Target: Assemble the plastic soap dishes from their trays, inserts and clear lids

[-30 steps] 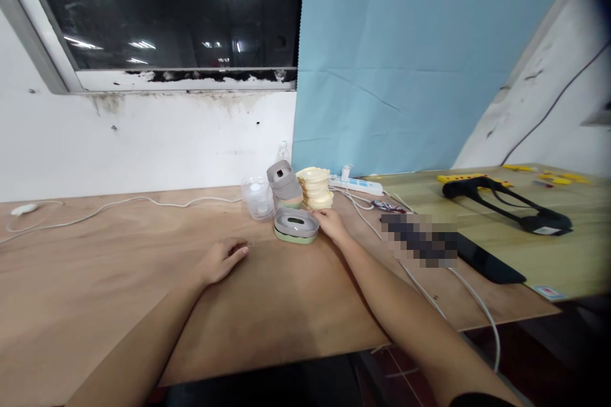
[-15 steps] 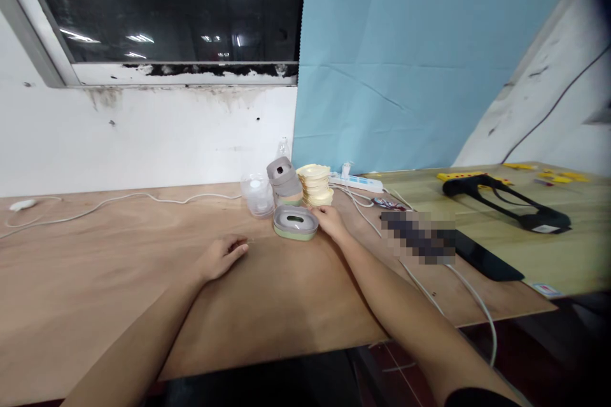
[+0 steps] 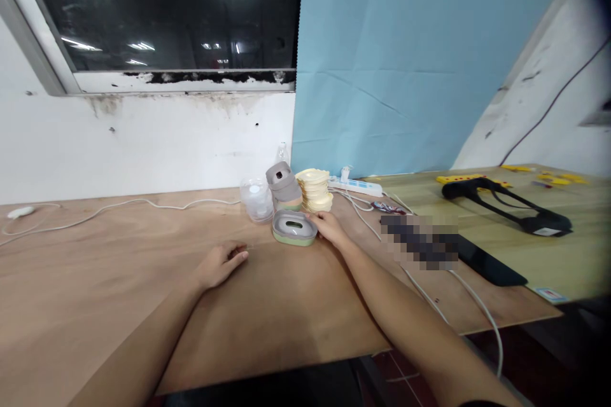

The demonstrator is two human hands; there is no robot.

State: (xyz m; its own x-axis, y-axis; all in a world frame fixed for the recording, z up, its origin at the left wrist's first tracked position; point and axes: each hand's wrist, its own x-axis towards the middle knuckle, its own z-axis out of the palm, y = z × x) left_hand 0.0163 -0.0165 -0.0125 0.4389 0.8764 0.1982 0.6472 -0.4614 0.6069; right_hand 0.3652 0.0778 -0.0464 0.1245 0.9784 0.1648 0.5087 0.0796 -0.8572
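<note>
A soap dish (image 3: pixel 294 233), oval, grey inside with a dark slot in its floor and a pale green outer base, sits flat on the wooden table. My right hand (image 3: pixel 326 229) is at its right end, fingers closed on the rim. To the lower left, my left hand (image 3: pixel 223 264) rests on the table, fingers loosely bent and thumb apart, with nothing in it. Behind the dish stands a leaning stack of grey dishes (image 3: pixel 283 186). Beside that are a stack of pale yellow scalloped pieces (image 3: pixel 315 189) and some clear plastic containers (image 3: pixel 256 198).
A white power strip (image 3: pixel 356 186) lies at the back, its cables running over the right side. A black phone-like slab (image 3: pixel 491 264) and a black frame-shaped object (image 3: pixel 506 203) lie farther right. A thin white cable (image 3: pixel 143 201) crosses the back left.
The view has tilted slightly, so everything on the table sits a little lower in the picture. Both hands and the soap dish keep nearly the same places.
</note>
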